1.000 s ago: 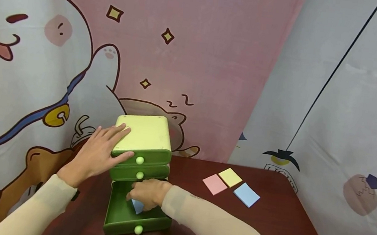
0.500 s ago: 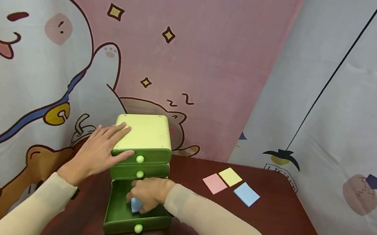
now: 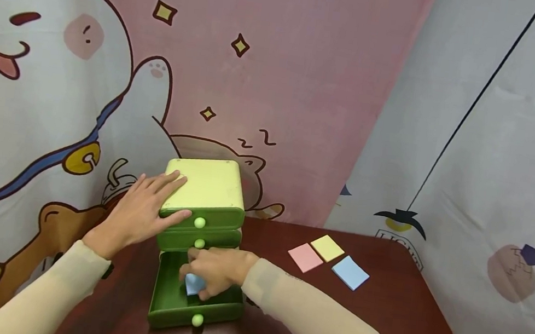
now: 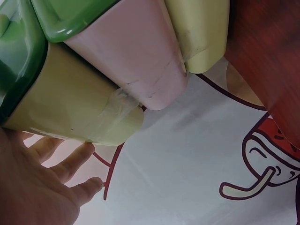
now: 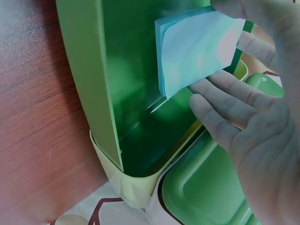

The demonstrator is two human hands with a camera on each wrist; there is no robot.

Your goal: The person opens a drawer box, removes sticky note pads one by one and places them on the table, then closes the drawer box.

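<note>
A small drawer cabinet (image 3: 206,182) with a pale yellow top and green drawer fronts stands on the table. My left hand (image 3: 135,215) rests on its top left edge, fingers stretched out; the left wrist view shows the fingertips along the cabinet's yellow casing. The bottom drawer (image 3: 168,288) is pulled out. Inside it, my right hand (image 3: 220,270) holds a blue sticky note pad (image 5: 199,51) between thumb and fingers. The pad stands tilted over the drawer floor in the right wrist view, and the hand covers part of it.
Pink (image 3: 305,257), yellow (image 3: 327,248) and blue (image 3: 350,272) sticky note pads lie flat on the dark red table (image 3: 310,315), right of the cabinet. The two upper drawers are closed. A cartoon-printed cloth (image 3: 297,82) hangs behind the table.
My right hand has shifted slightly right within the drawer, and more of the held blue pad's face shows now. The left hand stays in place. The head view has tilted slightly.
</note>
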